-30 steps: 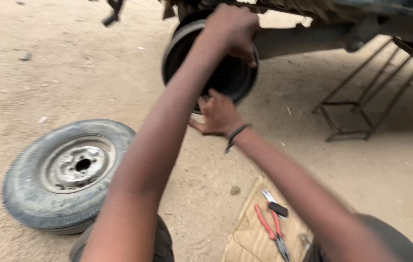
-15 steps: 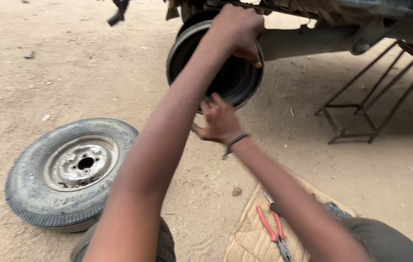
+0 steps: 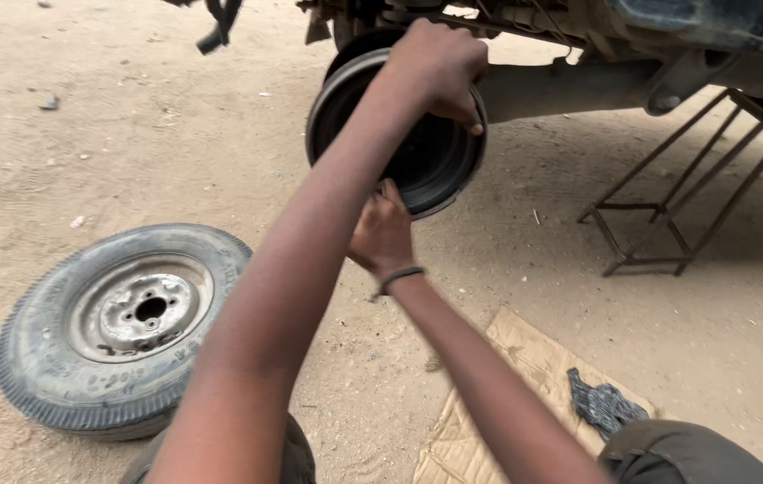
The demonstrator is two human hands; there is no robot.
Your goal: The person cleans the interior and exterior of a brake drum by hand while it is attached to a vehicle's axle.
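A black brake drum hangs at the end of a vehicle's axle, its open face turned toward me. My left hand grips the drum's top rim, fingers curled over the edge. My right hand, with a dark band on its wrist, holds the drum's lower rim from below. Both arms reach forward from the bottom of the view.
A removed wheel with tyre and grey steel rim lies flat on the sandy ground at the left. A metal frame stand props the vehicle at the right. A sheet of cardboard with a dark rag lies near my knee.
Both hands stay on the drum. The view has shifted, so the red pliers on the cardboard are out of sight and the rag shows.
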